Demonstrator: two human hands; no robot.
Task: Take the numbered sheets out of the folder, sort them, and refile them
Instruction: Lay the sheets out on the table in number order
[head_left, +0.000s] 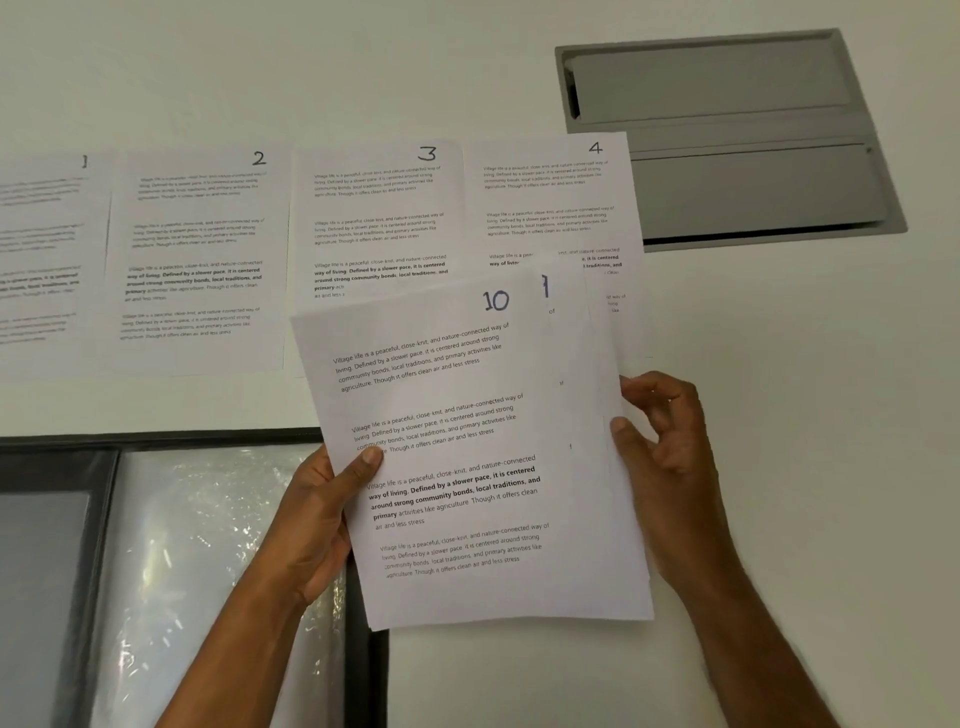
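Four numbered sheets lie in a row across the white desk (415, 62): sheet 1 (47, 249) at the far left, cut by the frame edge, then sheet 2 (200, 254), sheet 3 (379, 218) and sheet 4 (550, 197), each with a handwritten numeral in its upper right corner. Below them, at lower left, the open folder (156, 545) rests on the desk, its clear plastic sleeves catching the light. Over the folder's right edge, the left hand (317, 525) holds a small stack of sheets (493, 582), thumb pressed on the face of the top page, sheet 10 (447, 441), fingers hidden behind the paper. The stack sits tilted, raised in front of the lower parts of sheets 3 and 4, and fans slightly so that a second page's numeral, only partly readable, peeks out at upper right. The right hand (670, 447) meets the stack's right edge, thumb and curled fingertips closed on the edges of the rear pages. At upper right, a grey recessed cable hatch (727, 156) is set into the desk, its lower left corner covered by sheet 4.
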